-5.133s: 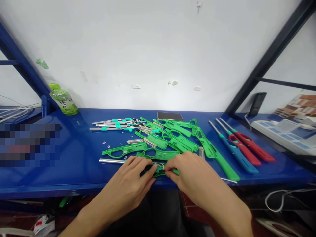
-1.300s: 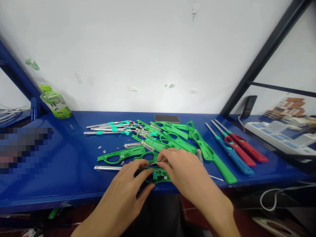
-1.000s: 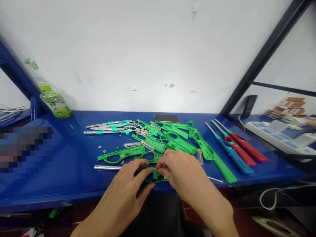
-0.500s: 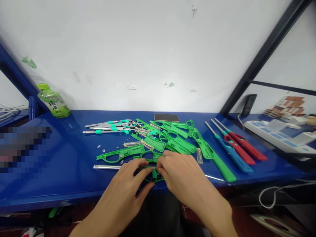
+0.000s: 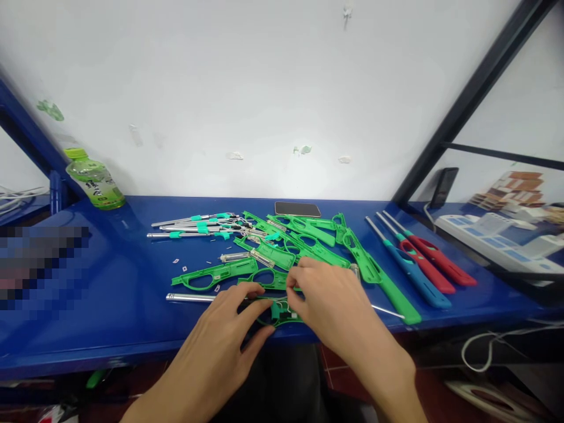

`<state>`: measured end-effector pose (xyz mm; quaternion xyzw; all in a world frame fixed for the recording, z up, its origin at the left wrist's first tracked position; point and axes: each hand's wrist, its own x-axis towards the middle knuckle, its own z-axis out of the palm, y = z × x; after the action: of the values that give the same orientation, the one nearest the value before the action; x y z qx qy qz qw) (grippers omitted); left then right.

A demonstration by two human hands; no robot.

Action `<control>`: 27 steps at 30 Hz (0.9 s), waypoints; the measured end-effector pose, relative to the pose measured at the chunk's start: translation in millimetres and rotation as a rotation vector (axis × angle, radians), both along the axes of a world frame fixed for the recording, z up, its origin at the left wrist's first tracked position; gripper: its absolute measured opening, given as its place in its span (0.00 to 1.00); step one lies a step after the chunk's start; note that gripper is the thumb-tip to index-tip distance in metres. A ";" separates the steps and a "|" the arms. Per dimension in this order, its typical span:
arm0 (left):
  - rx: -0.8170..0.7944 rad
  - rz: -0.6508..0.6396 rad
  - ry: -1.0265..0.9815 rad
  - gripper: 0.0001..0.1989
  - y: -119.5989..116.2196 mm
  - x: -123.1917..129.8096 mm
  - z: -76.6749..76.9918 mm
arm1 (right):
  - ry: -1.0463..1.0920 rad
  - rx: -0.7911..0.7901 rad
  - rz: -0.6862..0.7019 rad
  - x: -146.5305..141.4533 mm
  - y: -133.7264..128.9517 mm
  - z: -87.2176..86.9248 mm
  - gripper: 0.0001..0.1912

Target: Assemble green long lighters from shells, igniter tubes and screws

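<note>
An opened green gas lighter [image 5: 277, 314] with a metal tube [image 5: 189, 298] pointing left lies at the table's front edge. Teal and black parts and thin wire show inside it. My left hand [image 5: 233, 320] is closed on its front part, thumb below and fingers above. Over the lighter's rear end, my right hand [image 5: 324, 294] is closed in a pinch; whatever sits between the fingertips is hidden. A thin metal rod [image 5: 388, 311] shows beyond my right forearm, its other end hidden. Just behind my hands lie green lighter shell halves [image 5: 215, 275] and clear fuel tanks [image 5: 263, 258].
Several metal lighter tubes with teal parts [image 5: 198, 227] lie behind on the left. A phone [image 5: 297, 209] is near the wall. On the right are a blue lighter [image 5: 418, 276] and red lighters [image 5: 440, 261]. A green bottle [image 5: 94, 179] stands back left.
My right hand has shifted slightly up and right, away from the lighter's middle, exposing more of the inner parts and wire. My left hand stays in place.
</note>
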<state>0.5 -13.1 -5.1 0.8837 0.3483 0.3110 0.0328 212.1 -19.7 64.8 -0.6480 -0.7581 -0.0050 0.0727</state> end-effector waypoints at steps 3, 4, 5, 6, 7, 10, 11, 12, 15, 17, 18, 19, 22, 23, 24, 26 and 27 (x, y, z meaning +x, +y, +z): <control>-0.007 -0.004 0.009 0.14 0.4 -0.9 1.6 | 0.015 0.043 -0.015 5.8 0.3 -0.2 0.11; -0.012 -0.003 0.013 0.15 0.5 -1.1 1.9 | 0.046 0.043 0.007 7.2 -0.7 0.0 0.11; -0.020 -0.002 0.017 0.15 0.5 -1.2 2.0 | 0.083 0.034 0.032 8.1 -2.1 0.3 0.11; -0.029 -0.003 0.019 0.15 0.5 -1.1 2.0 | 0.123 0.016 0.062 8.5 -3.7 0.9 0.10; -0.039 -0.004 0.016 0.15 0.4 -1.0 1.9 | 0.158 -0.007 0.092 8.4 -5.3 1.6 0.09; -0.059 -0.002 -0.010 0.15 0.0 -0.2 1.2 | 0.213 -0.062 0.135 5.8 -9.0 3.5 0.05; -0.064 0.000 -0.016 0.15 -0.2 0.0 0.9 | 0.216 -0.071 0.135 4.8 -9.3 3.8 0.08; -0.068 0.002 -0.018 0.16 -0.3 0.3 0.8 | 0.213 -0.077 0.132 4.0 -9.2 3.8 0.09; -0.075 -0.008 -0.008 0.18 -0.5 0.6 0.8 | 0.183 -0.085 0.123 3.1 -6.0 3.0 0.06; -0.078 -0.017 -0.013 0.19 -0.2 0.3 1.0 | 0.153 -0.098 0.131 3.5 -2.7 2.4 0.05; -0.083 -0.019 -0.016 0.19 0.0 0.1 1.1 | 0.141 -0.105 0.139 3.7 -1.1 2.3 0.05; -0.090 -0.020 -0.022 0.19 0.4 -0.1 1.2 | 0.132 -0.111 0.152 4.0 0.1 2.2 0.06; -0.138 -0.024 -0.034 0.18 2.2 -0.7 2.3 | 0.125 -0.107 0.202 5.1 1.2 2.1 0.10; -0.161 -0.027 -0.037 0.18 3.0 -0.8 2.9 | 0.131 -0.104 0.214 5.7 0.9 1.9 0.11; -0.185 -0.031 -0.039 0.17 3.7 -0.8 3.7 | 0.139 -0.103 0.224 6.3 0.6 1.8 0.12; -0.222 -0.042 -0.042 0.16 5.1 -0.7 5.6 | 0.154 -0.108 0.233 7.7 0.1 1.2 0.12; -0.231 -0.046 -0.043 0.16 5.5 -0.6 6.6 | 0.158 -0.109 0.234 8.3 0.2 0.9 0.12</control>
<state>0.0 -7.6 1.6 0.8749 0.3606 0.2869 0.1488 220.4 -19.5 65.8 -0.5567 -0.8195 0.0957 0.0971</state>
